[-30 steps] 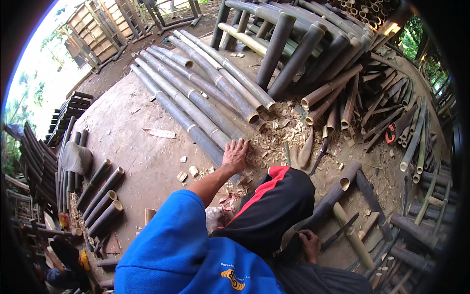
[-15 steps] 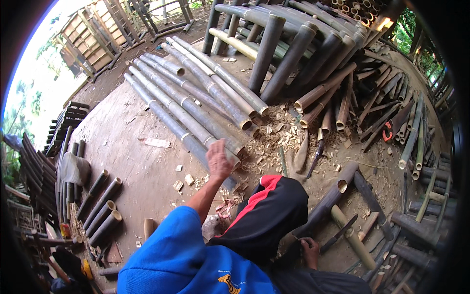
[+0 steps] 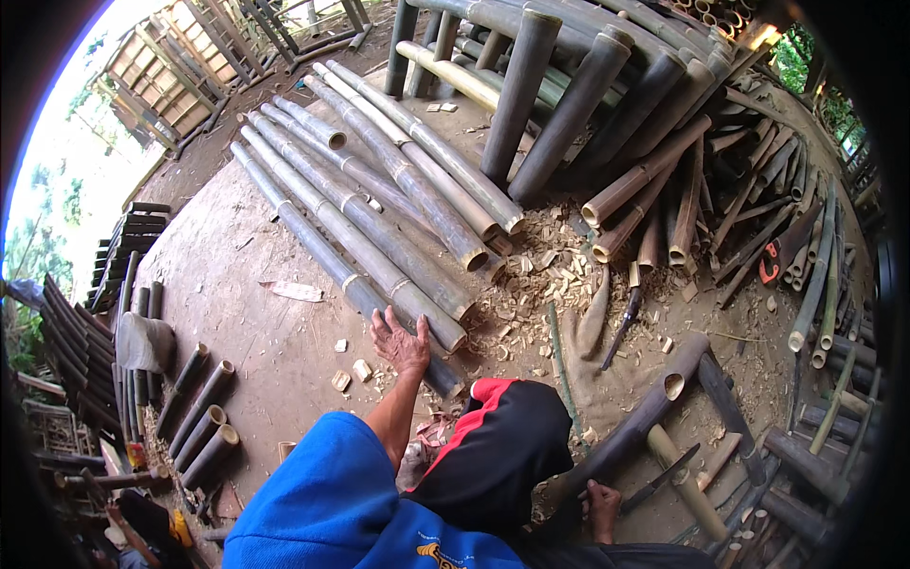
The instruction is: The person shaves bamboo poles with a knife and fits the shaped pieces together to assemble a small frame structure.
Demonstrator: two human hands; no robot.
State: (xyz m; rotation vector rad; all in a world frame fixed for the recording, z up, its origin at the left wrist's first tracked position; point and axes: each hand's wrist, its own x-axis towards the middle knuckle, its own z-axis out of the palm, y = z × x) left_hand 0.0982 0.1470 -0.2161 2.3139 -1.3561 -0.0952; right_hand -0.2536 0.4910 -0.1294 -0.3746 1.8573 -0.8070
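Shifted leftward since the earlier frame, the left hand (image 3: 402, 349) now lies over the near part of the outermost bamboo pole (image 3: 318, 243), rather than over the ends of the inner poles. I see its fingers spread wide, apparently resting on the pole without wrapping it. This pole lies on the earthen floor (image 3: 227, 275) at the left edge of the row, just beside a second pole (image 3: 370, 252). Near the right hand (image 3: 603, 509), whose fingers are curled, is a dark knife (image 3: 664, 480); I cannot tell whether they grip its handle.

I judge the bamboo hollow, stiff and fairly light for its length, with a smooth skin liable to slip or roll; a wrapped hold near mid-length should balance it best.

Hidden from me are the stretch of pole beneath the left hand and the right palm; toward the fisheye rim, stacked bamboo (image 3: 81, 346) fades into shadow
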